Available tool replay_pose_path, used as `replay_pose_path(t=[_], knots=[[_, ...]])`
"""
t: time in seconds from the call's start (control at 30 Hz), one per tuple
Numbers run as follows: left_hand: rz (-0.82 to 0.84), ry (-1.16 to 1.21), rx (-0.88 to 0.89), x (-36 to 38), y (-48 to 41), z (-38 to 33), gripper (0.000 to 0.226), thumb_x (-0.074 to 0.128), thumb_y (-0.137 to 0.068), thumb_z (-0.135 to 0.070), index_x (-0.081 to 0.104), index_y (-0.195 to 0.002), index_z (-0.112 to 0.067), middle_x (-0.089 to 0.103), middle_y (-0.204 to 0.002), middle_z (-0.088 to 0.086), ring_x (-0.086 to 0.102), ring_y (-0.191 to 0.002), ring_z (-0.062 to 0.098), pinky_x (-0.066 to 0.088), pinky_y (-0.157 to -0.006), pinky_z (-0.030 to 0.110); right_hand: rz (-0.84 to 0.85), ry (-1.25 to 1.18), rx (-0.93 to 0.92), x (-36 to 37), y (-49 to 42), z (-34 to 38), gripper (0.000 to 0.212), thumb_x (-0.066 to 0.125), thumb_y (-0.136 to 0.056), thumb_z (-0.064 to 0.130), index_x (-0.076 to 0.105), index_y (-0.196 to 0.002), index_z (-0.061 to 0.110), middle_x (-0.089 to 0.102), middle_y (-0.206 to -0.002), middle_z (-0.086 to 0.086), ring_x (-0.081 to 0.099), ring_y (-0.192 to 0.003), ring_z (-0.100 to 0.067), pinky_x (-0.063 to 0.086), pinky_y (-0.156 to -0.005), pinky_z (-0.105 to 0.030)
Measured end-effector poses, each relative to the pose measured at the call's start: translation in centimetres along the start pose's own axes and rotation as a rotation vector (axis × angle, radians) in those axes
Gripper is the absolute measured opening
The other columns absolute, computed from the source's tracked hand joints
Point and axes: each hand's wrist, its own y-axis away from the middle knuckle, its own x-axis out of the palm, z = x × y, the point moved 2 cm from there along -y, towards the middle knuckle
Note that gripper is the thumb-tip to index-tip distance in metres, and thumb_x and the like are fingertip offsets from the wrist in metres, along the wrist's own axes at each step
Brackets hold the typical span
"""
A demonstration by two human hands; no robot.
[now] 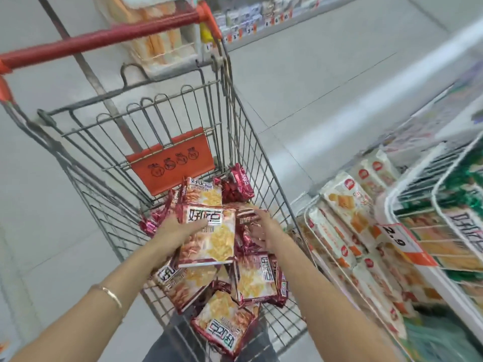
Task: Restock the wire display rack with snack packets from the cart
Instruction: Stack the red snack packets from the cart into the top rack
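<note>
You are gathering stock: your left hand [177, 231] is gripping one snack packet [209, 239] over the cart [261, 142], and your right hand [264, 231] is reaching onto the loose packets [256, 278], its grip too blurred to tell. Next you are likely lifting clear and swinging right toward the wire rack [386, 202].

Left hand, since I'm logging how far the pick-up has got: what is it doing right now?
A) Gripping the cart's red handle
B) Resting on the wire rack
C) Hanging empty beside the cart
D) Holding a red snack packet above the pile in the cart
D: the left hand grips a snack packet over the pile inside the cart, while the red handle goes untouched.
</note>
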Motion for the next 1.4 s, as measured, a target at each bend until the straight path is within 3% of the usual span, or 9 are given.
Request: replay_pose_path(t=[0.1, 0.3, 0.57, 0.73, 0.87, 1.03, 1.13, 1.27, 1.4], knots=[[-0.072, 0.132, 0.043, -2.5, -0.9, 0.3, 0.095, 0.076, -0.067, -0.066, 0.044, -0.139, -0.011, 0.065, -0.102, 0.001, 0.063, -0.07, 0.006, 0.051, -0.062, 0.017, -0.038, -0.125, 0.143, 2.6, -3.8, -1.6, 0.07, 0.072, -0.08, 0.062, 0.039, -0.119, 0.014, 0.053, -0.127, -0.017, 0.056, -0.109, -0.03, 0.052, -0.084, -0.041], [-0.127, 0.03, 0.072, -5.8, -1.6, 0.0, 0.08, 0.028, -0.093, -0.068, 0.027, -0.154, -0.016, 0.053, -0.14, 0.009, 0.058, -0.075, 0.006, 0.043, -0.05, 0.013, -0.079, -0.348, 0.061, 3.1, -7.6, -2.2, 0.037, 0.064, -0.093, 0.011, 0.053, -0.125, -0.005, 0.068, -0.106, -0.022, 0.069, -0.083, -0.03, 0.06, -0.085, -0.04], [-0.328, 0.072, 0.135, -8.6, -1.8, -2.5, 0.076, 0.029, -0.097, -0.065, 0.043, -0.145, -0.007, 0.06, -0.083, -0.001, 0.055, -0.067, 0.011, 0.039, -0.06, 0.022, -0.037, 0.04, -0.09, -0.1, 1.7, -2.5, 0.013, 0.051, -0.063, 0.009, 0.044, -0.073, 0.012, 0.058, -0.087, -0.006, 0.048, -0.068, -0.021, 0.04, -0.061, -0.033], [-0.247, 0.021, 0.155, -7.2, 0.3, -5.8, 0.088, 0.027, -0.091, -0.074, 0.034, -0.15, -0.01, 0.06, -0.129, 0.014, 0.058, -0.095, 0.021, 0.045, -0.087, 0.031, 0.208, 0.012, -0.197, 0.1, 10.0, 0.2, 0.013, 0.05, -0.076, 0.009, 0.041, -0.085, 0.007, 0.054, -0.075, -0.005, 0.055, -0.065, -0.018, 0.05, -0.072, -0.034], [-0.09, 0.123, 0.152, -4.2, 2.3, -8.0, 0.103, 0.03, -0.074, -0.094, 0.041, -0.147, -0.021, 0.052, -0.145, 0.012, 0.055, -0.125, 0.033, 0.037, -0.111, 0.048, 0.33, 0.003, -0.333, 1.1, 13.9, 2.6, 0.047, 0.072, -0.079, 0.018, 0.041, -0.112, 0.005, 0.061, -0.122, -0.02, 0.061, -0.115, -0.034, 0.046, -0.106, -0.047], [-0.002, 0.3, 0.322, 0.8, 8.6, -12.8, 0.06, 0.015, -0.099, -0.063, 0.06, -0.091, -0.025, 0.075, -0.074, -0.007, 0.073, -0.072, 0.008, 0.055, -0.078, 0.032, 0.141, 0.135, -0.503, 1.3, 19.8, 3.7, 0.022, 0.073, -0.083, 0.008, 0.07, -0.103, 0.001, 0.066, -0.122, -0.022, 0.06, -0.114, -0.042, 0.04, -0.108, -0.049], [0.101, 0.375, 0.417, 3.7, 11.9, -14.5, 0.079, 0.021, -0.081, -0.084, 0.065, -0.11, -0.024, 0.077, -0.091, 0.005, 0.075, -0.078, 0.019, 0.059, -0.064, 0.03, 0.1, 0.08, -0.615, -0.9, 22.7, 4.1, 0.011, 0.075, -0.071, 0.011, 0.072, -0.08, 0.005, 0.073, -0.101, -0.016, 0.064, -0.098, -0.029, 0.048, -0.089, -0.038], [0.123, 0.142, 0.588, 7.1, 16.5, -16.0, 0.113, 0.05, -0.06, -0.095, 0.035, -0.148, -0.026, 0.047, -0.149, 0.005, 0.049, -0.131, 0.026, 0.036, -0.112, 0.051, 0.186, -0.032, -0.662, -5.4, 27.0, 3.7, 0.019, 0.065, -0.079, 0.002, 0.071, -0.097, 0.007, 0.07, -0.092, -0.004, 0.053, -0.078, -0.011, 0.038, -0.074, -0.029], [-0.032, 0.036, 0.784, 10.6, 19.9, -18.3, 0.078, 0.079, -0.071, -0.057, 0.042, -0.133, -0.028, 0.058, -0.122, -0.01, 0.057, -0.11, 0.013, 0.041, -0.104, 0.039, 0.202, -0.001, -0.685, -10.8, 30.8, 2.8, 0.023, 0.079, -0.077, 0.013, 0.071, -0.099, 0.01, 0.072, -0.099, -0.008, 0.061, -0.083, -0.014, 0.047, -0.079, -0.026]])
